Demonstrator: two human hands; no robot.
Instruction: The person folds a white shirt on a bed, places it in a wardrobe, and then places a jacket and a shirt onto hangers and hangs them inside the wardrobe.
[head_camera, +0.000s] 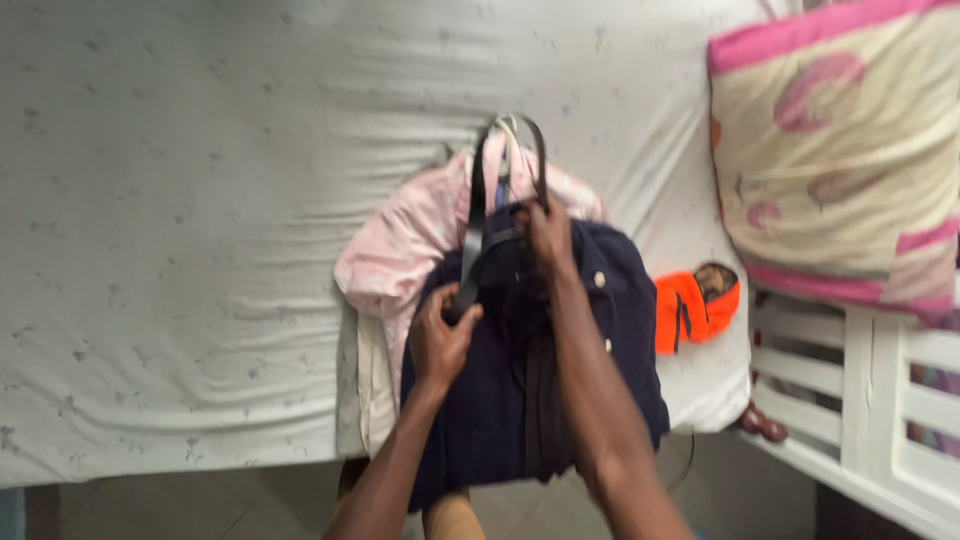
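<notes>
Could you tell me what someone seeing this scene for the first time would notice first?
Both hands work at the middle of the bed: the left hand grips a dark strap over a navy garment lying on pink clothing. A pink-and-cream pillow sits at upper right, an orange item below it.

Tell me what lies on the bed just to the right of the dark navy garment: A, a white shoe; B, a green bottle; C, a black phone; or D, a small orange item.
D: a small orange item rests on the white sheet beside the navy garment, below the pink-trimmed pillow.
</notes>
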